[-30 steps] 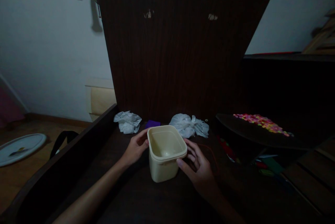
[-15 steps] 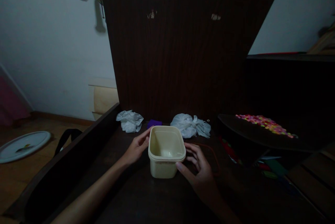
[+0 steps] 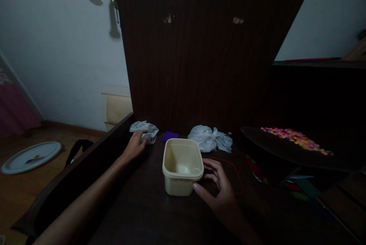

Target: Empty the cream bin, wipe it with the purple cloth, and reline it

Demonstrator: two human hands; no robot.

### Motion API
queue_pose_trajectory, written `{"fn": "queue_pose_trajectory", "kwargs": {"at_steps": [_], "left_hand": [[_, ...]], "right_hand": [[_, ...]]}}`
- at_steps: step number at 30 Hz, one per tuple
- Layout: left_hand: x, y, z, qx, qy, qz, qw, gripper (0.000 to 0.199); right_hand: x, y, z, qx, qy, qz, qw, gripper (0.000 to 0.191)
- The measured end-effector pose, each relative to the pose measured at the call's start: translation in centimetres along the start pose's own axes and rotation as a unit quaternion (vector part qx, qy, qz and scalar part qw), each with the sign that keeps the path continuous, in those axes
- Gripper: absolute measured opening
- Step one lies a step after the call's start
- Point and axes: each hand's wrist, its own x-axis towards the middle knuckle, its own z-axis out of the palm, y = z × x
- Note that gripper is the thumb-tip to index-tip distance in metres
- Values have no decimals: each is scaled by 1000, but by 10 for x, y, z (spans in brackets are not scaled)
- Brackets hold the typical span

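Your cream tub [image 3: 178, 186] sits upright on the dark surface [image 3: 160, 220], open side up, so you can see in. Your R hand [image 3: 224, 195] is spread w/ thumb apart, at the tub's R side, prob. to steady it. Your L hand [image 3: 134, 147] is bent over the L white bag [image 3: 140, 125], prob. b/c that bag's in easy reach. Can't tell if it's pinching: the tips are hard to see. The tied bag [image 3: 201, 137] is behind the tub; can't see what's in either bag. The purple thing [image 3: 170, 136] is unclear, & the reddish outline [image 3: 239, 180] is v. dim, partly behind your R hand.
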Motion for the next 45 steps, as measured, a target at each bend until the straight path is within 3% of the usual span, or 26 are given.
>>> {"fn": "queue_pose_trajectory", "kwargs": {"at_steps": [4, 9, 14, 18, 22, 26, 30, 37, 45], "left_hand": [[12, -27, -8, 98, 1, -13, 995, 45], [16, -39, -9, 173, -19, -8, 985, 46], [26, -37, -10, 176, -42, 0, 984, 11], [39, -31, -15, 126, -54, 6, 991, 7], [49, -25, -26, 57, -50, -13, 997, 19], [56, -17, -37, -7, -8, -37, 999, 32], [64, -3, -47, -67, 53, -49, 995, 32], [72, 33, -67, -186, 104, -23, 977, 28], [86, 67, -76, -356, 141, -5, 924, 28]], "right_hand": [[0, 2, -4, 3, 12, -6, 1000, 58], [1, 0, -8, -2, 12, 5, 1000, 49], [5, -3, -9, 0, 18, -3, 1000, 45], [10, -6, -14, -25, 5, -29, 999, 38], [17, -8, -23, -51, -2, -57, 997, 32], [32, -13, -27, -53, -4, -76, 996, 27], [59, -28, -25, -66, -28, -99, 993, 23], [129, -55, -4, -103, -97, -141, 980, 19], [178, -55, 36, -120, -198, -102, 967, 14]]}}
